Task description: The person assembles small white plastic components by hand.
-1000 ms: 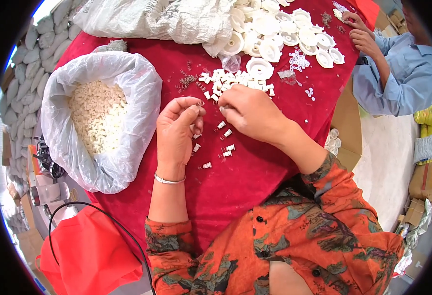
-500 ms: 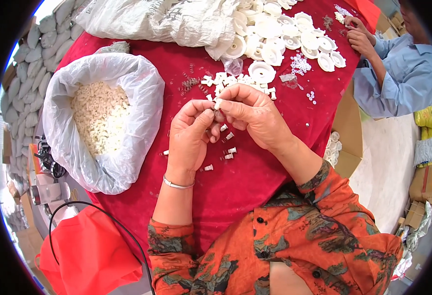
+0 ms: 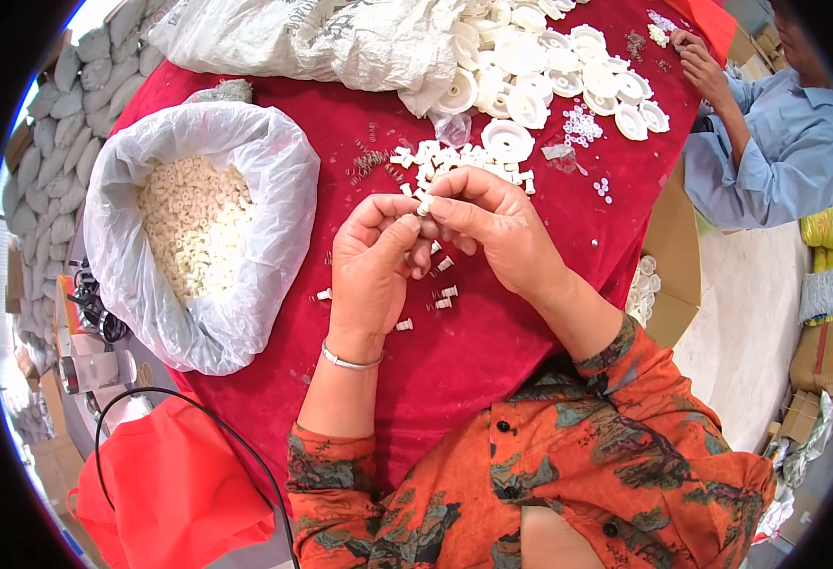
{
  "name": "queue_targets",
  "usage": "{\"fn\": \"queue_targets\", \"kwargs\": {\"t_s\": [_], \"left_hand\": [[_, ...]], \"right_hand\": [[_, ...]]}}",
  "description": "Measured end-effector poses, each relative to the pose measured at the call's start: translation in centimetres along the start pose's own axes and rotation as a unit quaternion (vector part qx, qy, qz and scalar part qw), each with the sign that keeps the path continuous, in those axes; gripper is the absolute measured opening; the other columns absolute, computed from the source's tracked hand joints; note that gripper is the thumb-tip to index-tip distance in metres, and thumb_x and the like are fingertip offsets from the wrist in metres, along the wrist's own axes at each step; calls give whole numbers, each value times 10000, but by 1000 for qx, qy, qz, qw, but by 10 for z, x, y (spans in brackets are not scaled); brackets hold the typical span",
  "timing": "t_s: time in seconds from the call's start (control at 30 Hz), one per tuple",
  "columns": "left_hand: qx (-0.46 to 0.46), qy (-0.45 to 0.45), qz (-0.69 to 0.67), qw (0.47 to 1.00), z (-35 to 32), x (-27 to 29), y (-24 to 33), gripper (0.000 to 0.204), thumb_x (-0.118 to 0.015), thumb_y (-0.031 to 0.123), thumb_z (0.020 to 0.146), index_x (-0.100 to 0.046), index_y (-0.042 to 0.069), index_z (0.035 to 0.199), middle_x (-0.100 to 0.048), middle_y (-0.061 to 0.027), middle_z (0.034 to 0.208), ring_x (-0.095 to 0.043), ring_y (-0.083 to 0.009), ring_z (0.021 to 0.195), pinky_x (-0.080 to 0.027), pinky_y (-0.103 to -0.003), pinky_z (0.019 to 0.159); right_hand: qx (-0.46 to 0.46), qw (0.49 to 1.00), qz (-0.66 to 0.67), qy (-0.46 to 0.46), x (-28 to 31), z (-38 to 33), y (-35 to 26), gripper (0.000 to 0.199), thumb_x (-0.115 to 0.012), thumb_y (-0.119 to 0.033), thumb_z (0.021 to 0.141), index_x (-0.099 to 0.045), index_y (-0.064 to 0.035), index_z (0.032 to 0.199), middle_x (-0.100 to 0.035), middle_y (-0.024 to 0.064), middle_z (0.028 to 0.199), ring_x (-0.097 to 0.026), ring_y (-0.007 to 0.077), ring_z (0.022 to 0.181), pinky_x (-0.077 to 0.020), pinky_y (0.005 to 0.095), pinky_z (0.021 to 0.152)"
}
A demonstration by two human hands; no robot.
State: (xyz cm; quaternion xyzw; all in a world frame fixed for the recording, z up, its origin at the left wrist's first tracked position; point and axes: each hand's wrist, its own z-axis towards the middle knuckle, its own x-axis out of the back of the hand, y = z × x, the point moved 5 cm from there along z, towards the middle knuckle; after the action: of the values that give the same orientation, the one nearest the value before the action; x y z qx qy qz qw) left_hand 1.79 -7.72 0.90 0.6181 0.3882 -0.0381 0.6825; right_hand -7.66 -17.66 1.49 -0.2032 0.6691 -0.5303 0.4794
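Broadly, from the biggest thing down:

Desk: the desk (image 3: pixel 492 351) wears a deep red cloth and fills the middle of the view.
Sack: a crumpled grey-white sack (image 3: pixel 312 38) lies along the far edge.
Bag: a clear plastic bag (image 3: pixel 141 284) sits open at the person's left, part full of small cream rings (image 3: pixel 193 223).
Red bag: a red cloth bag (image 3: pixel 170 484) lies at the near left corner, a black cable looped over it.
Co-worker: a person in a blue sleeve (image 3: pixel 767 161) works at the far right, one hand on the cloth.
Discs: white plastic discs (image 3: pixel 549 66) are heaped at the far side, beyond the hands.
Small pile: short white plastic pieces (image 3: pixel 454 161) lie just beyond the fingertips — a few more are scattered below the hands.
Left hand: the left hand (image 3: pixel 374 270), with a thin metal bangle at the wrist, has its fingertips closed on the small white piece (image 3: pixel 425 205).
Right hand: the right hand (image 3: pixel 497 228) meets it from the other side — its grip is narrow, thumb and forefinger pinching the same piece, held up above the cloth between both hands.
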Motion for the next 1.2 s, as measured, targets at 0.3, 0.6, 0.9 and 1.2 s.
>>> {"fn": "queue_targets", "kwargs": {"t_s": [0.3,0.6,0.9,1.2], "left_hand": [[-83,45,94,991,-4,-4,11,111,-616,-15,860,-589,24,961,-620,-16,809,-558,-65,619,-428,-192,537],[-131,71,237,960,-10,-11,16,128,-623,-21,857,-581,33,964,-610,-10,819,-562,-51,631,-418,-166,520],[-133,81,232,960,-10,-13,17,138,-625,-29,855,-583,21,977,-604,-8,797,-562,-54,626,-430,-168,532],[-206,80,315,923,-10,-13,15,141,-632,-42,855,-588,6,980,-593,0,792,-549,-41,632,-443,-168,545]], "right_hand": [[-32,999,9,-6,1,-1,4,141,-589,-188,942,-620,-53,968,-608,-23,810,-544,35,652,-427,178,547],[-124,979,156,-38,3,3,14,117,-605,-178,931,-622,-71,976,-616,-18,822,-566,52,645,-431,181,519],[-98,987,125,-20,5,1,15,122,-611,-167,929,-620,-53,972,-609,-13,799,-556,54,637,-436,195,528],[8,992,-130,2,4,-2,0,152,-601,-178,941,-622,-30,973,-588,-27,785,-515,38,638,-403,186,556]]}}
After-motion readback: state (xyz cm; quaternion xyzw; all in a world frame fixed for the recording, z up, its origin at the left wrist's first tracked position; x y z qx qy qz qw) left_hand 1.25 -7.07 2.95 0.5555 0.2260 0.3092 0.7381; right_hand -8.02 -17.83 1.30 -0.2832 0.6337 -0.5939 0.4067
